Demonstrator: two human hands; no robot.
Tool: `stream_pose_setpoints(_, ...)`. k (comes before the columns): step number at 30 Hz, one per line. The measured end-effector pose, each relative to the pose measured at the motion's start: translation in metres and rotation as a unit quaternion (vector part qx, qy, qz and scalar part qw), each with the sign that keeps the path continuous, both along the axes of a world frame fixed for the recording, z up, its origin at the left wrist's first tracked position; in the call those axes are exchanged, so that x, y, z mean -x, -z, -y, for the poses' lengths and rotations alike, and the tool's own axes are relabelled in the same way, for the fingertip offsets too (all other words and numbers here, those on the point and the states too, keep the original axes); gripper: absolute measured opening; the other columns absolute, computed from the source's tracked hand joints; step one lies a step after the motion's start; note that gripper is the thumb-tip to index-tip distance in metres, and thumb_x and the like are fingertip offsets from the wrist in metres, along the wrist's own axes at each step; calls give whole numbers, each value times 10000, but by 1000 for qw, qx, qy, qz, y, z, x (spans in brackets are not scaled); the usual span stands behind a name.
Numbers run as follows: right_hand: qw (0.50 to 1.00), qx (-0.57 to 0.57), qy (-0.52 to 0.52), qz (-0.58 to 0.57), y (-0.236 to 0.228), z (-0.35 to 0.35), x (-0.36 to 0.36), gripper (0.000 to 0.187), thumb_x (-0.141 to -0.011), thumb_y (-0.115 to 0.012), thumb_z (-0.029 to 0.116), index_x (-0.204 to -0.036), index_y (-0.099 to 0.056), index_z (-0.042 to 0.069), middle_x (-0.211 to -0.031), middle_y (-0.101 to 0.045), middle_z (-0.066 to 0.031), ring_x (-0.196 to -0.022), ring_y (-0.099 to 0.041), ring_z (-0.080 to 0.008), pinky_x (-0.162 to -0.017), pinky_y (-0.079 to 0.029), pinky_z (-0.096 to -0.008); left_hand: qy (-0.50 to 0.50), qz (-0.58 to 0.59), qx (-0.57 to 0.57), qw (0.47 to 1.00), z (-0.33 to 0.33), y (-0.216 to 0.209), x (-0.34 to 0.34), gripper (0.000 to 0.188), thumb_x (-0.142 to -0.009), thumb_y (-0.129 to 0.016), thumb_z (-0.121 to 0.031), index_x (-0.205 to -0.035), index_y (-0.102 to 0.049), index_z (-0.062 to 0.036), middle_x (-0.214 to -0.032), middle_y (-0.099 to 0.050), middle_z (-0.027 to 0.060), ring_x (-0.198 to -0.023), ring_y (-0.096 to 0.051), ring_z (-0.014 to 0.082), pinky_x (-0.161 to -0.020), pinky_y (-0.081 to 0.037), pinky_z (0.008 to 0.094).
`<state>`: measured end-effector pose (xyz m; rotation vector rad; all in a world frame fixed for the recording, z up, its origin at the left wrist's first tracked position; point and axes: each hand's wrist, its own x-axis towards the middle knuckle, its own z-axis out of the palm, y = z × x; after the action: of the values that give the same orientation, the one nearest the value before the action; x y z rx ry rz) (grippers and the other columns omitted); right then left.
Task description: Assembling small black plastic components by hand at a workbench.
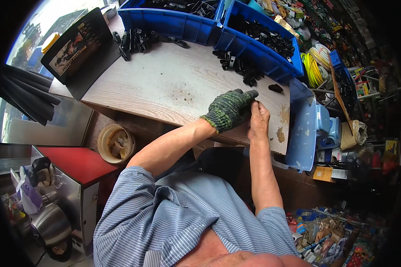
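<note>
My left hand [229, 110], in a green and black knit glove, reaches over the right part of the wooden table [151, 84]. My bare right hand [259, 119] meets its fingertips near the table's right end. The fingers of both hands are closed together; whatever is between them is mostly hidden and too small to name. A single small black piece [276, 88] lies just beyond the hands. Past the left hand is a loose heap of black plastic parts [238, 67], some with shiny metal bits. Another heap of similar black parts [136, 42] lies at the far left.
Two blue bins, a left one [169, 23] and a right one [254, 58], hold black parts along the back. A dark hinged panel with a picture [82, 49] stands at left. A dirty bucket [103, 143] and red-topped cabinet [69, 162] are below; a blue plastic tub [301, 138] adjoins the right edge.
</note>
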<state>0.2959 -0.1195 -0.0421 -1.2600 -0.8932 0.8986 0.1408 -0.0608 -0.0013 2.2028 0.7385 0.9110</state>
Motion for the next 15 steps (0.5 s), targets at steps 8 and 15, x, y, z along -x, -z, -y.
stream_pose_setpoints(8,1000,16,-5,26,-12,-4,16,361,-956,-679,382,-845,-649,39,-727,-461,90,-694,-348,-45,-628,-283,-243,20,68,58,996,-11,14,9,450,-859,-716,-228,-1268,-589,-88,-1068,-669,165,-961,-660,358,-840,-534,440)
stream_pose_setpoints(15,1000,-3,-18,23,-13,0,25,398,-1005,-585,407,-828,-626,52,-733,-424,87,-714,-338,-49,-654,-291,-248,14,101,-43,994,-14,20,12,429,-886,-691,-254,-1268,-595,-86,-1056,-671,161,-955,-660,359,-827,-536,435)
